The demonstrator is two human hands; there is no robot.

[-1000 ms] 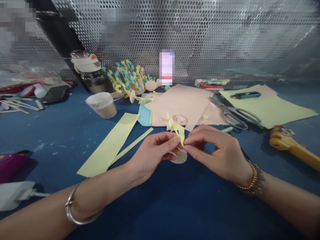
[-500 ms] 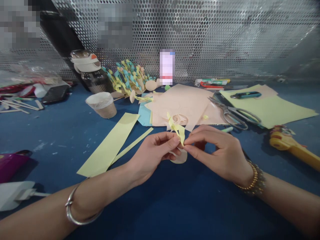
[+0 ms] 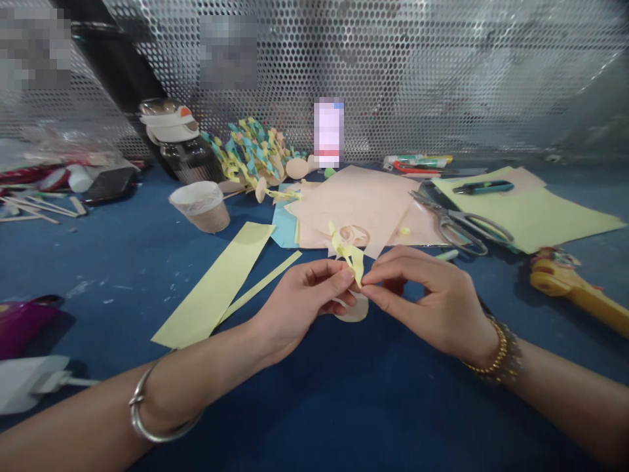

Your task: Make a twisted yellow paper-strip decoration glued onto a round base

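Between my hands is a small twisted yellow paper piece (image 3: 358,263), shaped like a leafy stem. My left hand (image 3: 314,288) pinches it low down with thumb and fingers. The thumb and forefinger of my right hand (image 3: 425,298) grip its lower right edge. Below my left fingertips shows a pale round paper disc (image 3: 354,309), which seems joined to the yellow piece; the join is hidden by my fingers. Left of my hands lie a wide yellow paper strip (image 3: 216,288) and a narrow yellow strip (image 3: 265,282).
Pale pink paper sheets (image 3: 344,196) lie ahead, with scissors (image 3: 457,223) on their right. A paper cup (image 3: 201,206), a dark bottle (image 3: 184,144) and a cluster of paper stems (image 3: 258,151) stand back left. A yellow tape dispenser (image 3: 574,292) lies right, a white adapter (image 3: 34,383) left.
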